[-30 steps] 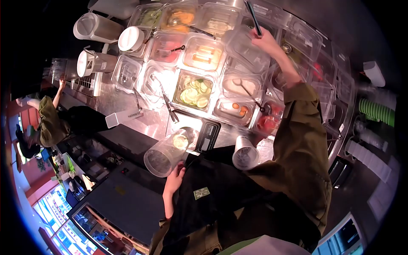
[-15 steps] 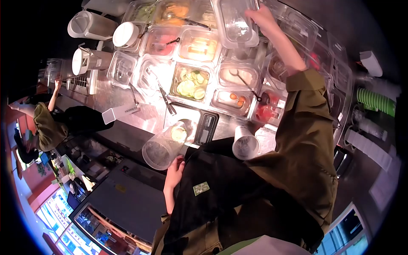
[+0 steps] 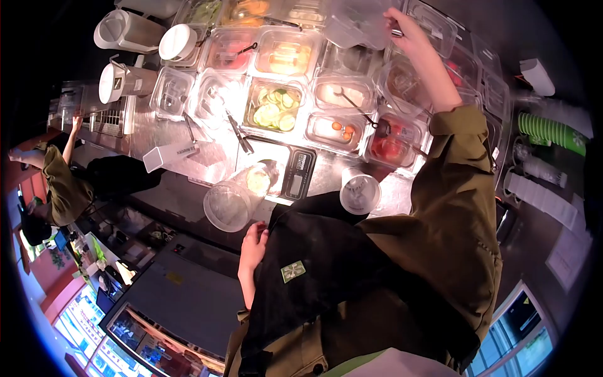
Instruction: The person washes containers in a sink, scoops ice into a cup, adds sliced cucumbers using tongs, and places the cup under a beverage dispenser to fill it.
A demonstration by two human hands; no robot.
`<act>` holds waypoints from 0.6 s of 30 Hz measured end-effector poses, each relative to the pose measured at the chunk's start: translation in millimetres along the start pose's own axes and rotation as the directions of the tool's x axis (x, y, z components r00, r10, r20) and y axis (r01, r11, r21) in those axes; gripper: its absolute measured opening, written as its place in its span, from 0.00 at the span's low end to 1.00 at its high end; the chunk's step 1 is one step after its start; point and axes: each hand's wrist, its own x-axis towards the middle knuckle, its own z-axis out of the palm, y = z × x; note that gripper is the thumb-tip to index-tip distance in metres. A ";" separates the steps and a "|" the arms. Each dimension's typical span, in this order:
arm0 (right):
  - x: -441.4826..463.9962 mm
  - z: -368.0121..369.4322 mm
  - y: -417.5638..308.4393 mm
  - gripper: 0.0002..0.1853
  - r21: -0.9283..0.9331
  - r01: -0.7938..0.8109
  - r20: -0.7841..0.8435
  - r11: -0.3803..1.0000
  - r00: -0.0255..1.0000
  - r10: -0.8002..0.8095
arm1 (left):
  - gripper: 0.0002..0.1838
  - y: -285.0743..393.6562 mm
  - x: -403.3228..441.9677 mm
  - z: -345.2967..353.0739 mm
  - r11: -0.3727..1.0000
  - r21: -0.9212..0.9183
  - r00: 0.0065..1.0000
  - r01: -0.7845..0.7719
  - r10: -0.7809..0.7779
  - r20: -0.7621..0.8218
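Observation:
My right hand (image 3: 411, 36) reaches to the far containers, fingers curled around a small dark piece I cannot make out. Beside its fingertips is a translucent lid or container (image 3: 357, 24). My left hand (image 3: 253, 246) is low, close to my apron, fingers loosely bent and apart, holding nothing. Just above it a clear plastic cup (image 3: 227, 206) with pale contents leans toward me on a digital scale (image 3: 298, 176). To the right a second clear cup (image 3: 360, 193) is on the counter. Nearest the scale is a container of cucumber slices (image 3: 275, 110).
Clear food containers cover the counter: orange pieces (image 3: 286, 53), small orange-red balls (image 3: 342, 131), red pieces (image 3: 392, 143). Black tongs (image 3: 239, 135) lie by the scale. White lidded jugs (image 3: 129, 31) stand left, green stacked cups (image 3: 549, 132) right. Another person's sleeve (image 3: 66, 188) shows at left.
My right hand has come off the edge of the clear container or lid, which now sits farther back. My left hand has drawn slightly away from the cup rim. The view has shifted a little.

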 end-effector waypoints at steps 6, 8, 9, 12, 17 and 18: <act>-137.8 -3.7 -23.8 0.07 0.113 0.113 -0.184 0.987 0.979 -0.091 | 0.15 6.0 4.3 -2.9 0.992 0.068 0.995 -0.102 0.101 0.019; -194.8 -15.3 -22.6 0.04 0.084 0.194 -0.370 0.977 0.917 -0.150 | 0.15 8.6 5.3 -5.7 0.988 0.087 0.992 -0.124 0.120 0.046; -224.4 -31.0 -21.6 0.03 0.059 0.202 -0.359 0.977 0.918 -0.168 | 0.15 15.3 3.9 -6.5 0.986 0.099 0.990 -0.135 0.130 0.058; -323.8 -54.8 -9.3 0.04 -0.055 0.268 -0.519 0.962 0.815 -0.257 | 0.14 29.7 6.3 -5.1 0.954 0.216 0.972 -0.210 0.178 0.155; -498.0 -74.0 55.5 0.09 -0.383 0.241 -0.750 0.892 0.482 -0.453 | 0.13 28.1 32.1 11.0 0.753 0.344 0.792 -0.561 0.368 0.487; -529.2 -74.2 66.5 0.06 -0.343 0.214 -0.813 0.915 0.420 -0.403 | 0.13 39.1 30.5 16.0 0.714 0.345 0.739 -0.609 0.354 0.573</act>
